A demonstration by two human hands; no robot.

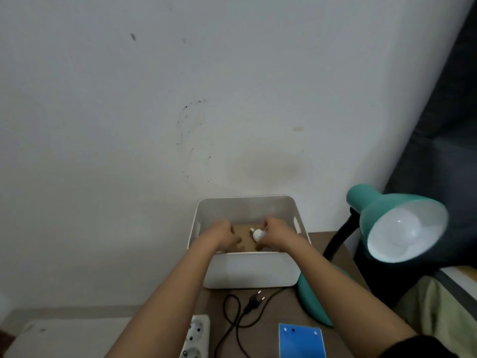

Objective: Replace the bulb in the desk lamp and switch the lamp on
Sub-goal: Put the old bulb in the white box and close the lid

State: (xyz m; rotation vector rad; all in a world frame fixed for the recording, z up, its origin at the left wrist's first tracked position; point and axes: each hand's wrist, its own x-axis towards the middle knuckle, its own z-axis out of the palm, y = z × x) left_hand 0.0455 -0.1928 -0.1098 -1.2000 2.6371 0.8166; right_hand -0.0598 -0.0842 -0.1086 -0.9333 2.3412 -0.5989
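Two bare forearms stretch forward from the bottom of the view, converging as they go. The left hand (223,235) is turned palm down, fingers curled and spread loosely, with nothing visibly gripped. The right hand (271,235) sits just beside it, knuckles up, its fingers pinched around a small white bulb (256,234). A dark sleeve edge shows at the right elbow.

The white bin (247,270) is open on top, though its walls hem in both sides. The teal lamp shade (397,223) crowds the right. A loose cord (237,316) lies across the desk (268,339) in front.
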